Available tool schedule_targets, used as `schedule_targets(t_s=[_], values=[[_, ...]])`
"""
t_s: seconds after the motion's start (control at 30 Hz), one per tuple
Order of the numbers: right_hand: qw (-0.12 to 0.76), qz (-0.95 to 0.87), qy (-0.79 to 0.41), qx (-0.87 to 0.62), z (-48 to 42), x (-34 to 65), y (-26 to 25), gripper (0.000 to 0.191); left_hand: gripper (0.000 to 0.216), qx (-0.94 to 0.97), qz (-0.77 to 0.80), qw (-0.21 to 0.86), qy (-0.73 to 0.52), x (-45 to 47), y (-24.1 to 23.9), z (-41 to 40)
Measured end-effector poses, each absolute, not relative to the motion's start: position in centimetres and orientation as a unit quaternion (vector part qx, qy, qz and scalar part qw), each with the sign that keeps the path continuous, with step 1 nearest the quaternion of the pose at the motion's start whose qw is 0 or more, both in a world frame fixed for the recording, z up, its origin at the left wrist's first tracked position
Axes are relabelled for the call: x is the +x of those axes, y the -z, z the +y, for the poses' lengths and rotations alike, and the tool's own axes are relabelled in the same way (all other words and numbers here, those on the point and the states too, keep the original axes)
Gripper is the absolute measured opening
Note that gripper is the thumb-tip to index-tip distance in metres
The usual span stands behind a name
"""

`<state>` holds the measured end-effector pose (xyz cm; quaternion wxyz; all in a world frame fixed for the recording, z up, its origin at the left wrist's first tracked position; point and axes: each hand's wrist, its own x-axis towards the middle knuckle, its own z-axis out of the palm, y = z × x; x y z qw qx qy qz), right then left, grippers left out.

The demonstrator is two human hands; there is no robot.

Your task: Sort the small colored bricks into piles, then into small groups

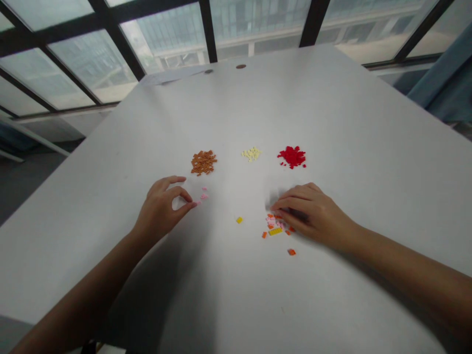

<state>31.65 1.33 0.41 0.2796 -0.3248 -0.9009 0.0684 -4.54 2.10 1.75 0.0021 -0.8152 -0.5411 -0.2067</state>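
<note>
My left hand [164, 206] rests on the white table [332, 123], fingers curled, thumb and fingertips drawn toward a few small pink bricks [203, 195] just to its right; nothing shows in the pinch. My right hand [313, 214] lies palm down with fingers together over a small mixed cluster of orange, pink and yellow bricks [276, 226], fingertips touching it. A single yellow brick [239, 220] lies between the hands. An orange brick [291, 251] sits nearer me.
Three sorted piles lie beyond the hands: brown bricks [203, 162] at left, pale yellow bricks [251, 154] in the middle, red bricks [292, 156] at right. Large windows [110, 54] rise behind the table's far edge. A blue curtain [446, 78] hangs at the far right.
</note>
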Motion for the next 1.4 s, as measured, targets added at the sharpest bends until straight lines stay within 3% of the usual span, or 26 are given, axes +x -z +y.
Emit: schedule_targets(t_s=[0.4,0.53,1.03,1.23,1.4], values=[[0.284,-0.900,-0.070,-0.323,1.4,31.7,-0.4,0.013,0.013,-0.811,-0.532,0.038,0.240,-3.2,-1.1,3.9],[0.283,-0.899,-0.073,-0.326,1.4,31.7,-0.3,0.013,0.023,-0.825,-0.514,0.026,0.234,-3.3,-1.0,4.0],[0.278,-0.898,-0.081,-0.331,1.4,31.7,-0.3,0.014,0.011,-0.826,-0.514,0.018,0.232,-2.5,-1.2,3.9],[0.285,-0.898,-0.073,-0.329,1.4,31.7,-0.7,0.015,0.016,-0.851,-0.463,0.064,0.240,-1.5,-1.8,3.1],[0.275,-0.902,-0.071,-0.325,1.2,31.7,-1.6,0.011,0.007,-0.898,-0.355,0.130,0.225,-0.1,-2.3,1.3]])
